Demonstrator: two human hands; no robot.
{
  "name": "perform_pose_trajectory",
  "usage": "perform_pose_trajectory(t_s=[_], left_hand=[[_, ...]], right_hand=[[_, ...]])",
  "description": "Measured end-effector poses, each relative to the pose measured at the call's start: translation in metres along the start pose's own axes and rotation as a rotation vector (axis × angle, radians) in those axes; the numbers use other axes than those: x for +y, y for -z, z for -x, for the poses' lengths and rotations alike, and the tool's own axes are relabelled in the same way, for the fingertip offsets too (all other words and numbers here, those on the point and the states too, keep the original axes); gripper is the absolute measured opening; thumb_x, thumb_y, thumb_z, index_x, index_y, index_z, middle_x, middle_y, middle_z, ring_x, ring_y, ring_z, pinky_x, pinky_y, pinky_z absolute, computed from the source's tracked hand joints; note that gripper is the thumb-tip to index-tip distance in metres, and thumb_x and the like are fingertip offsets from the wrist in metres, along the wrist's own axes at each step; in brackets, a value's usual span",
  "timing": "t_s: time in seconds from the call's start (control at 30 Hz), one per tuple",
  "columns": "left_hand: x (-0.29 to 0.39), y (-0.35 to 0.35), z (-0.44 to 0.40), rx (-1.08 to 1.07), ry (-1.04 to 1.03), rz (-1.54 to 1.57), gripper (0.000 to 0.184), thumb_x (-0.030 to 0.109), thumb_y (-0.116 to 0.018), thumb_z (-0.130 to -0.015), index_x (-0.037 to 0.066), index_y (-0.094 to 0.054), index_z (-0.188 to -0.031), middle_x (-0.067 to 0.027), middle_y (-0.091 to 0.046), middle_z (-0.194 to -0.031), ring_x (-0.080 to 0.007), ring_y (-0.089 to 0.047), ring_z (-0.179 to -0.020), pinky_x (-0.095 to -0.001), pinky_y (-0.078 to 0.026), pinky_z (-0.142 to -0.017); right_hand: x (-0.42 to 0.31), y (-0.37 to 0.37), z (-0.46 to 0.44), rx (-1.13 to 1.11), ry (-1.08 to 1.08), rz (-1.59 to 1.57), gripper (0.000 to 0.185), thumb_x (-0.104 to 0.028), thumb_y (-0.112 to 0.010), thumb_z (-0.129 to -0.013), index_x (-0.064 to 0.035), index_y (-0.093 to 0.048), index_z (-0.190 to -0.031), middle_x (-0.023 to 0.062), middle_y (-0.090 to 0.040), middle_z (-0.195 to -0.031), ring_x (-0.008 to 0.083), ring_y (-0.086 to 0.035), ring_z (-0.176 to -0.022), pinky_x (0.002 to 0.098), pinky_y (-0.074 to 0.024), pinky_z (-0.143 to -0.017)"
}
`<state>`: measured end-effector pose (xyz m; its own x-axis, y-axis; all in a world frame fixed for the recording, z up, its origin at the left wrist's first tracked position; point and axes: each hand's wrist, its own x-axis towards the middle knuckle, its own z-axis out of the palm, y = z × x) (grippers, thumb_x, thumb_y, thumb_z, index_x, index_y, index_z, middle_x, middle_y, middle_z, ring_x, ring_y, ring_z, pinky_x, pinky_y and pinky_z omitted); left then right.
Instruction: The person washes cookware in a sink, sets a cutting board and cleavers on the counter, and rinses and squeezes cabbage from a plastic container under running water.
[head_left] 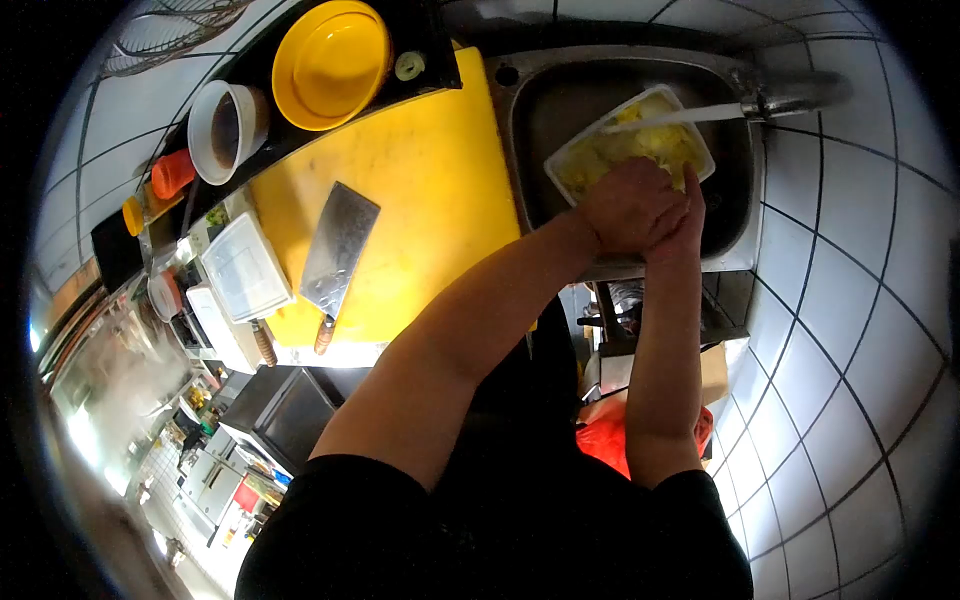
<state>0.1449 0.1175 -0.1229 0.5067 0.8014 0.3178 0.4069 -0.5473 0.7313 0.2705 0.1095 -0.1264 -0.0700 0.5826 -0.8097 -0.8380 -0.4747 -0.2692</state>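
A white plastic tub (563, 170) holding pale yellow pieces of food (660, 140) and water sits in the metal sink (530, 130). Water runs into it from the faucet (790, 98). My left hand (632, 205) is curled at the tub's near edge, pressed against my right hand (685, 215). Both sets of fingers look closed together. Whatever lies between them is hidden, though yellow pieces show right beside the fingertips.
A cleaver (340, 250) lies on the yellow cutting board (440, 170) left of the sink. Behind it stand a yellow bowl (330, 65) and a white container of dark liquid (215, 130). A lidded clear box (245, 265) rests by the board's left edge. Tiled wall (830, 260) bounds the right.
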Motion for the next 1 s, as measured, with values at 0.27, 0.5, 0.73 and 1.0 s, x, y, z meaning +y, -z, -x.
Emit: perform_pose_trajectory(t_s=[0.27, 0.5, 0.73, 1.0], left_hand=[[-0.008, -0.007, -0.002, 0.013, 0.058, 0.010, 0.022, 0.027, -0.059, -0.090, 0.009, -0.068, -0.083, -0.0167, -0.062, -0.079, -0.0365, -0.060, -0.075, -0.0516, -0.047, -0.072], [-0.010, -0.005, -0.005, -0.035, 0.118, -0.058, 0.022, 0.028, -0.060, -0.086, 0.009, -0.070, -0.080, -0.0157, -0.064, -0.081, -0.0354, -0.062, -0.078, -0.0500, -0.048, -0.075], [-0.011, -0.008, -0.010, -0.111, 0.106, -0.095, 0.021, 0.026, -0.066, -0.081, 0.009, -0.070, -0.069, -0.0108, -0.066, -0.080, -0.0307, -0.064, -0.080, -0.0449, -0.050, -0.075], [-0.009, -0.012, -0.014, -0.137, 0.107, -0.120, 0.021, 0.026, -0.067, -0.081, 0.009, -0.069, -0.068, -0.0101, -0.065, -0.079, -0.0297, -0.064, -0.083, -0.0433, -0.049, -0.078]], right_hand=[[0.001, -0.012, 0.015, -0.036, 0.006, -0.021, 0.056, -0.050, -0.044, -0.102, -0.0082, -0.051, -0.139, 0.0130, -0.058, -0.135, 0.0308, -0.054, -0.126, 0.0476, -0.0418, -0.109], [0.007, -0.011, 0.013, -0.113, -0.037, -0.038, 0.043, -0.037, -0.054, -0.100, -0.0065, -0.057, -0.129, 0.0121, -0.063, -0.127, 0.0287, -0.059, -0.120, 0.0443, -0.0480, -0.104], [0.003, -0.013, 0.015, -0.004, -0.045, 0.026, 0.035, -0.022, -0.058, -0.091, -0.0051, -0.061, -0.121, 0.0112, -0.066, -0.118, 0.0282, -0.062, -0.114, 0.0433, -0.0504, -0.100], [-0.003, -0.010, 0.017, -0.001, -0.066, 0.039, 0.038, -0.023, -0.057, -0.089, -0.0055, -0.060, -0.122, 0.0114, -0.065, -0.120, 0.0284, -0.062, -0.113, 0.0430, -0.0515, -0.098]])
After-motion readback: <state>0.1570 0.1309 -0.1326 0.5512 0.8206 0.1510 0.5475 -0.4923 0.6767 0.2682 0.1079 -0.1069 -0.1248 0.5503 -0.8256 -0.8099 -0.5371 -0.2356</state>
